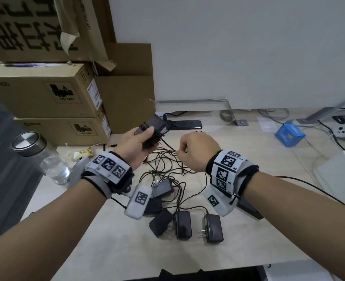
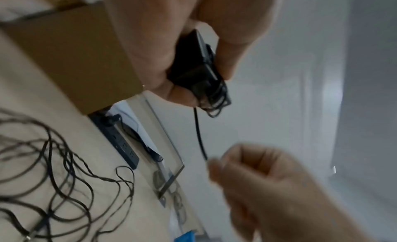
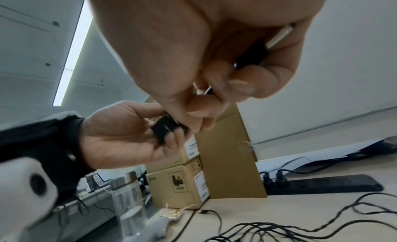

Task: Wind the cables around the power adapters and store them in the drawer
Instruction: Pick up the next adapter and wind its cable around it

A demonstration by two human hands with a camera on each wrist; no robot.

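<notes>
My left hand (image 1: pixel 141 142) grips a black power adapter (image 1: pixel 155 128) above the desk, with several turns of its thin black cable wound round the body (image 2: pixel 212 96). My right hand (image 1: pixel 194 151), just to the right, pinches the free run of that cable (image 2: pixel 200 140) between thumb and fingers (image 3: pixel 217 91). Several more black adapters (image 1: pixel 183 224) lie on the desk below my wrists, their cables (image 1: pixel 167 165) tangled in loops. No drawer is in view.
Stacked cardboard boxes (image 1: pixel 45 94) stand at the back left, with a glass jar with a metal lid (image 1: pixel 43 155) in front of them. A black power strip (image 1: pixel 185 124) lies at the back, a blue box (image 1: pixel 289 134) and a white controller (image 1: pixel 342 131) to the right.
</notes>
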